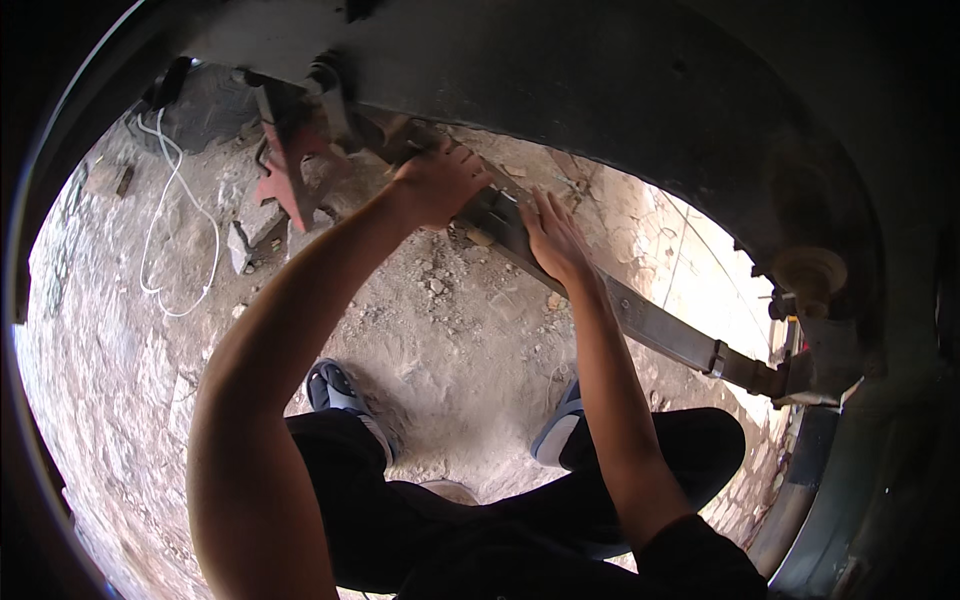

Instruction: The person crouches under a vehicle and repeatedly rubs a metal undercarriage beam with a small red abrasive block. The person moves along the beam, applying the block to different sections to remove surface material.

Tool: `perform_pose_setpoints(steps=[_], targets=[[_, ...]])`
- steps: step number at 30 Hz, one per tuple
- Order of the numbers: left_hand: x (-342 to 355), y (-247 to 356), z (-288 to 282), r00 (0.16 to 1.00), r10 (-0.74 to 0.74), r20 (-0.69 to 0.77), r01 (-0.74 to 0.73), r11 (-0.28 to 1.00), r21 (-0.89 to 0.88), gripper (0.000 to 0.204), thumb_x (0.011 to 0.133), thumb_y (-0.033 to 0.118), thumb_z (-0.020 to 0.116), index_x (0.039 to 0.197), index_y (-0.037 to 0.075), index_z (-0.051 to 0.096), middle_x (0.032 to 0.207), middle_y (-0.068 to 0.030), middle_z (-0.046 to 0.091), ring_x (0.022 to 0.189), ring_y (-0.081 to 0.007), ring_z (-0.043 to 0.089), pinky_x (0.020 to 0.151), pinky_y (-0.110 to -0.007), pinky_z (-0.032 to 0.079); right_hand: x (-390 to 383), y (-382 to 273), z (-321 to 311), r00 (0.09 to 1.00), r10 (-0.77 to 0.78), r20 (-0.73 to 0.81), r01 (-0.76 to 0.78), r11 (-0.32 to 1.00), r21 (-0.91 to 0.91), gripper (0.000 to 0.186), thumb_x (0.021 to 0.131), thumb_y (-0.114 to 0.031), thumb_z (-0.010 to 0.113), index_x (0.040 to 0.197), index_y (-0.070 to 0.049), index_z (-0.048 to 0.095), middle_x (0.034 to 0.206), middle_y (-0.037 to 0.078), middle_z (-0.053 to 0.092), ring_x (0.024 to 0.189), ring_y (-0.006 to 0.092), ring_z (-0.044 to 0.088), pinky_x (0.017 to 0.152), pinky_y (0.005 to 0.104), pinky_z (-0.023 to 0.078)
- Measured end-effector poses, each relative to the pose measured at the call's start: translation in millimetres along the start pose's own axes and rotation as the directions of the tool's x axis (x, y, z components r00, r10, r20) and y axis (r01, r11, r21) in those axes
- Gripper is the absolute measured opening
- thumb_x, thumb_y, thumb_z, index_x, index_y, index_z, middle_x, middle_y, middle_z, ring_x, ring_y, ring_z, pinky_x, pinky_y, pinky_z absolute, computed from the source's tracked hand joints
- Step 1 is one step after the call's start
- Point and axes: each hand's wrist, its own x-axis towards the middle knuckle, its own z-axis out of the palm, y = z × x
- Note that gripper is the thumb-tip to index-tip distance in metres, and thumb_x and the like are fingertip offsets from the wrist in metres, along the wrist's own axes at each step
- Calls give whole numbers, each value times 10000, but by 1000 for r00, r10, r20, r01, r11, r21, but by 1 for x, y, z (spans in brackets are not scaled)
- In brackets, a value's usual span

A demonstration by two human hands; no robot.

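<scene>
A long dark leaf spring slants from the upper middle down to the right beneath a vehicle body. Over its upper part bends my left hand, fingers curled across the metal, with the fingertips partly hidden. Farther along to the right, my right hand lies against the spring with its fingers stretched out and nothing visible in its grasp. Near my left hand, a bracket joint hangs below the dark body panel. A metal clip wraps the spring near its right end.
A red jack stand stands left of my left hand, with a stone block beside it. White cable loops over the rough dirt floor. The dark body panel arches overhead. A round metal part sits at the right.
</scene>
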Motion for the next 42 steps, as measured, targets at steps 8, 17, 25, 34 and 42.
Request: perform_pose_setpoints(steps=[8,17,25,34,42], targets=[[2,0,2,999,-26,27,25,999,29,700,664,221,804,1303,135,532,1178,-70,561,1166,-249,522,1004,-420,377,-2,-6,16,970,-107,-219,85,991,-105,813,953,-677,359,1549,-130,276,1591,206,248,1489,364,190,1206,525,134],[2,1,6,998,-39,39,38,999,26,732,686,275,804,1344,139,515,1218,-74,554,1201,-249,505,1053,-431,344,-59,-16,57,856,-251,-453,132,952,-276,744,977,-520,485,1521,-52,291,1549,233,302,1451,391,261,1168,574,205],[2,4,5,1000,-30,-6,30,997,70,697,669,250,792,1306,131,533,1176,-79,552,1162,-256,512,999,-421,373,-16,-27,34,921,-161,-354,106,980,-171,690,999,-535,390,1511,-75,332,1559,220,299,1461,378,248,1179,557,186],[-4,0,11,999,-36,-2,36,999,40,644,694,217,761,1293,133,540,1148,-71,546,1141,-245,510,994,-422,370,-39,-13,45,884,-313,-348,223,935,-275,699,1002,-546,372,1530,-93,305,1572,196,291,1460,380,254,1188,533,187],[6,2,-10,986,-26,163,23,1000,16,783,702,292,793,1397,140,465,1286,-78,523,1247,-248,480,1107,-450,319,-23,12,27,858,-81,-507,218,951,218,584,1039,-412,376,1469,-16,401,1486,241,419,1411,383,353,1163,482,265]])
